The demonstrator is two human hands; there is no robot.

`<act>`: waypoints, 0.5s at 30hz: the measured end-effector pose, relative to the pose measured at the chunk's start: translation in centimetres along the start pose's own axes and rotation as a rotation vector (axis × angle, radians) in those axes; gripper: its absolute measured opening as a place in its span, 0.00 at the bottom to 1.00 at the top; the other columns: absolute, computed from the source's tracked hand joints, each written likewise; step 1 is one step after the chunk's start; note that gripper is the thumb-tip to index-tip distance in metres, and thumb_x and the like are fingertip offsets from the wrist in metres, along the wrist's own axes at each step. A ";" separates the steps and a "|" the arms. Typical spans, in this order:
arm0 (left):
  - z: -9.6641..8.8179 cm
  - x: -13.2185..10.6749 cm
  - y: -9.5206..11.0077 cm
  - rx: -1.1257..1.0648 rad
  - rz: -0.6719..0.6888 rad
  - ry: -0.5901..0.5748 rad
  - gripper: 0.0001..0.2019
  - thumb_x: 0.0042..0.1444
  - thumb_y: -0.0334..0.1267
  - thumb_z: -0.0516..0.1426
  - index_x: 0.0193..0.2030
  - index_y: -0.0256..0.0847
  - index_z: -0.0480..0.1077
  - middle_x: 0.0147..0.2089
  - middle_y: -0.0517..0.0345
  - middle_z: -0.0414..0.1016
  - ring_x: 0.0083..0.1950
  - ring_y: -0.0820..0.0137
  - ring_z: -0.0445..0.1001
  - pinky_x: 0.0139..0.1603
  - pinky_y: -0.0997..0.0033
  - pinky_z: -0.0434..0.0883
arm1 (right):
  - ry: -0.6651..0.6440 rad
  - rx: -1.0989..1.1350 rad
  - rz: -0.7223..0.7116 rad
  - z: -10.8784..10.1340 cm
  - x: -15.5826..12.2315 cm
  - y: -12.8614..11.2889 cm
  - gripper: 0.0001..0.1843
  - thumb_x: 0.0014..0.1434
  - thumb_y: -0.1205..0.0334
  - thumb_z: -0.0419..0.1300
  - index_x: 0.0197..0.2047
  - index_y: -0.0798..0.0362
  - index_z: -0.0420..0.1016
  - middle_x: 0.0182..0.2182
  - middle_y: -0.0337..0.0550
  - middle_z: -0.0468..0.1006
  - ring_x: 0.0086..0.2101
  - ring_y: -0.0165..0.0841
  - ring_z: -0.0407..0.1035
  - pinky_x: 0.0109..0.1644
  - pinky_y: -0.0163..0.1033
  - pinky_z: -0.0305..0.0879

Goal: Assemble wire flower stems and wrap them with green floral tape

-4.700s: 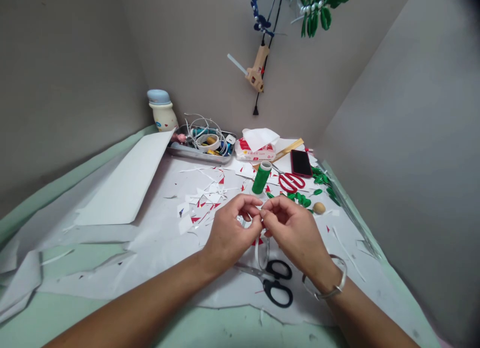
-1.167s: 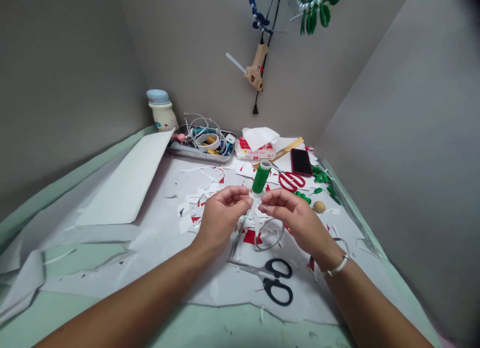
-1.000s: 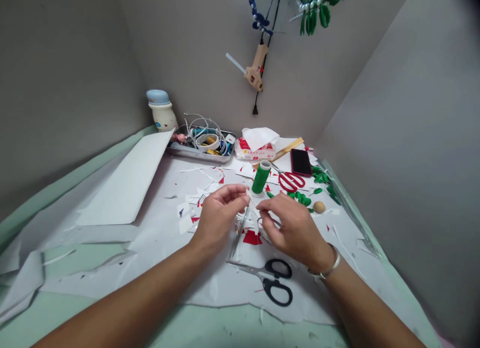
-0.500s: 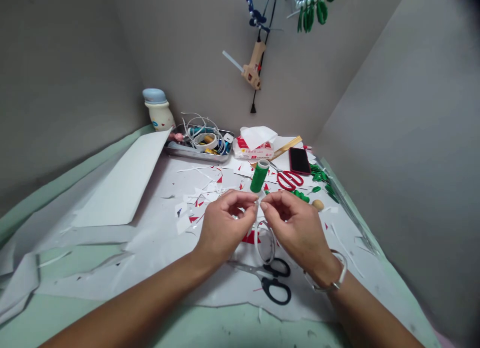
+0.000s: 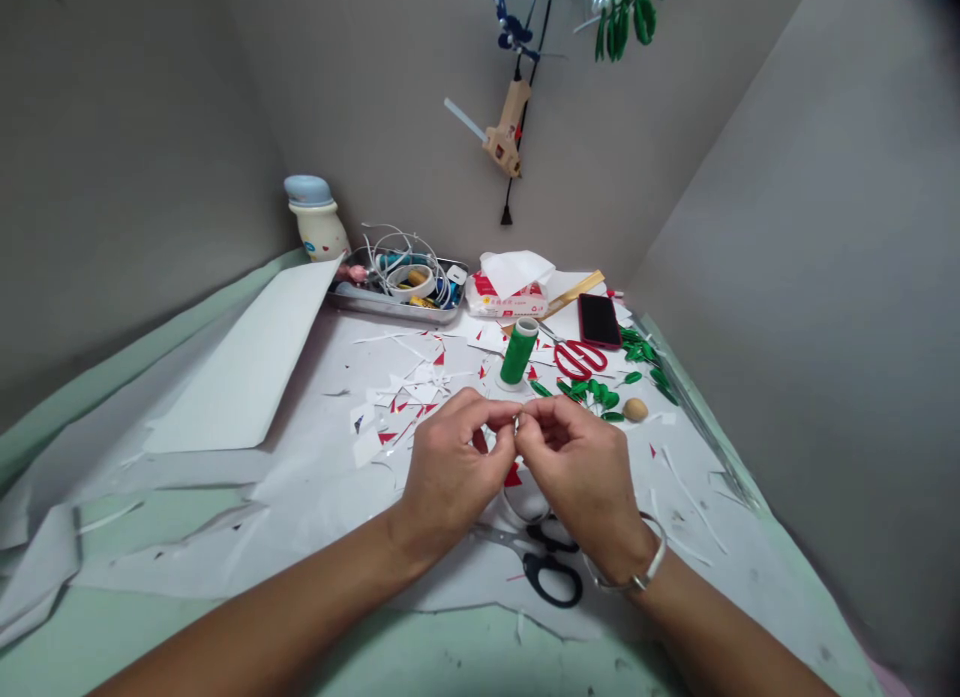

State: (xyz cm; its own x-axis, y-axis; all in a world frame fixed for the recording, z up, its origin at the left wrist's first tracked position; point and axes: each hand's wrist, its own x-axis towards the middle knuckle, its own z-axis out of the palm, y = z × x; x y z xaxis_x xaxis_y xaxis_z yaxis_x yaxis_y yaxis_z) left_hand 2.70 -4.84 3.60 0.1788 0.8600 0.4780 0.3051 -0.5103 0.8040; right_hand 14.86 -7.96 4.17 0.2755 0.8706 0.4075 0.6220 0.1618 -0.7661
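two fingertip pinches meet: your left hand (image 5: 450, 467) and right hand (image 5: 577, 467) both grip a thin wire loop (image 5: 517, 424) above black-handled scissors (image 5: 553, 580).

Place: my craft corner | worktop (image 5: 150, 637): white paper sheets (image 5: 247, 367) and cut scraps (image 5: 409, 392) all over | tools by me: red scissors (image 5: 581, 359), black scissors (image 5: 553, 575), green thread spool (image 5: 515, 352) | wall (image 5: 375, 97): glue gun (image 5: 501, 137) hangs on it | tray (image 5: 390, 310): full of wires and tape
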 end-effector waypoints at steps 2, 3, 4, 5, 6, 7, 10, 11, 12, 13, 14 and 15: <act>0.1 0.0 -0.1 -0.008 -0.009 -0.003 0.10 0.49 0.29 0.58 0.35 0.45 0.78 0.30 0.59 0.74 0.27 0.75 0.69 0.29 0.76 0.68 | 0.002 0.023 0.028 0.1 0.0 0.0 0.05 0.53 0.66 0.57 0.29 0.52 0.74 0.24 0.37 0.77 0.24 0.29 0.70 0.31 0.34 0.68; 0.1 0.0 -0.1 -0.011 -0.014 -0.006 0.09 0.49 0.29 0.58 0.35 0.44 0.78 0.31 0.59 0.75 0.27 0.75 0.69 0.28 0.76 0.68 | -0.005 0.036 0.043 0.2 0.1 0.1 0.05 0.53 0.66 0.57 0.29 0.52 0.74 0.24 0.37 0.77 0.24 0.29 0.70 0.31 0.34 0.69; 0.1 0.0 -0.1 -0.015 -0.021 -0.008 0.09 0.49 0.29 0.58 0.35 0.44 0.78 0.31 0.59 0.75 0.27 0.75 0.69 0.28 0.76 0.68 | -0.011 0.048 0.059 0.2 0.1 0.1 0.05 0.53 0.66 0.57 0.29 0.52 0.74 0.24 0.37 0.77 0.24 0.29 0.70 0.32 0.35 0.69; 0.1 0.0 -0.1 -0.021 -0.031 -0.009 0.09 0.49 0.30 0.58 0.35 0.44 0.78 0.31 0.59 0.75 0.27 0.75 0.69 0.28 0.76 0.68 | -0.019 0.059 0.075 0.2 0.1 0.1 0.05 0.53 0.66 0.56 0.30 0.52 0.74 0.24 0.37 0.77 0.24 0.29 0.70 0.32 0.35 0.69; 0.2 0.1 -0.1 -0.029 -0.044 -0.009 0.09 0.49 0.30 0.59 0.35 0.43 0.78 0.31 0.59 0.75 0.28 0.75 0.70 0.28 0.76 0.68 | -0.029 0.072 0.091 0.1 0.1 0.1 0.05 0.53 0.65 0.56 0.30 0.52 0.74 0.25 0.37 0.77 0.25 0.29 0.71 0.32 0.35 0.69; 0.2 0.1 -0.1 -0.038 -0.058 -0.009 0.08 0.49 0.30 0.59 0.35 0.43 0.78 0.31 0.58 0.75 0.28 0.74 0.71 0.28 0.76 0.69 | -0.037 0.086 0.106 0.1 0.1 0.2 0.05 0.53 0.65 0.56 0.30 0.52 0.74 0.25 0.38 0.78 0.25 0.30 0.71 0.32 0.35 0.69; 0.1 0.3 -0.1 -0.059 -0.095 -0.011 0.08 0.48 0.29 0.59 0.34 0.42 0.78 0.31 0.58 0.76 0.30 0.73 0.72 0.29 0.75 0.70 | -0.059 0.126 0.129 0.0 0.2 0.3 0.05 0.53 0.64 0.57 0.31 0.52 0.75 0.25 0.38 0.78 0.26 0.30 0.72 0.33 0.35 0.70; 0.1 0.3 -0.1 -0.061 -0.102 -0.012 0.08 0.48 0.29 0.59 0.34 0.42 0.78 0.31 0.58 0.76 0.30 0.73 0.72 0.30 0.75 0.70 | -0.072 0.137 0.126 0.0 0.3 0.3 0.06 0.54 0.64 0.57 0.31 0.52 0.75 0.26 0.38 0.78 0.26 0.31 0.72 0.33 0.36 0.70; 0.1 0.3 -0.1 -0.063 -0.107 -0.012 0.08 0.48 0.30 0.59 0.34 0.42 0.78 0.31 0.58 0.76 0.30 0.73 0.72 0.29 0.75 0.69 | -0.084 0.145 0.120 0.0 0.3 0.4 0.06 0.54 0.63 0.57 0.32 0.52 0.75 0.26 0.39 0.79 0.26 0.31 0.73 0.33 0.36 0.70; 0.1 0.4 -0.1 -0.065 -0.108 -0.011 0.08 0.48 0.30 0.59 0.34 0.43 0.78 0.31 0.58 0.76 0.30 0.73 0.72 0.29 0.75 0.69 | -0.093 0.151 0.111 -0.1 0.3 0.4 0.06 0.54 0.63 0.57 0.32 0.52 0.76 0.26 0.39 0.79 0.26 0.31 0.73 0.33 0.36 0.71; 0.1 0.4 -0.1 -0.066 -0.108 -0.009 0.08 0.48 0.30 0.59 0.34 0.43 0.78 0.31 0.58 0.76 0.30 0.73 0.72 0.29 0.76 0.69 | -0.099 0.154 0.102 -0.1 0.4 0.4 0.06 0.54 0.62 0.57 0.32 0.52 0.76 0.27 0.39 0.79 0.27 0.31 0.73 0.33 0.36 0.71; 0.1 0.3 -0.1 -0.068 -0.106 -0.007 0.08 0.48 0.30 0.59 0.34 0.43 0.78 0.31 0.58 0.76 0.29 0.73 0.72 0.28 0.76 0.69 | -0.096 0.150 0.093 -0.1 0.4 0.4 0.06 0.54 0.62 0.58 0.32 0.52 0.76 0.27 0.39 0.79 0.27 0.31 0.73 0.33 0.35 0.71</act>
State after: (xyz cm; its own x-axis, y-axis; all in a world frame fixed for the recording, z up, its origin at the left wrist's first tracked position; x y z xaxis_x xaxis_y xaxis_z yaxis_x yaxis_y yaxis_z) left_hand 2.79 -4.49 3.66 0.1552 0.9091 0.3865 0.2585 -0.4150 0.8723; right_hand 15.28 -7.64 4.11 0.2510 0.9243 0.2876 0.4790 0.1396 -0.8666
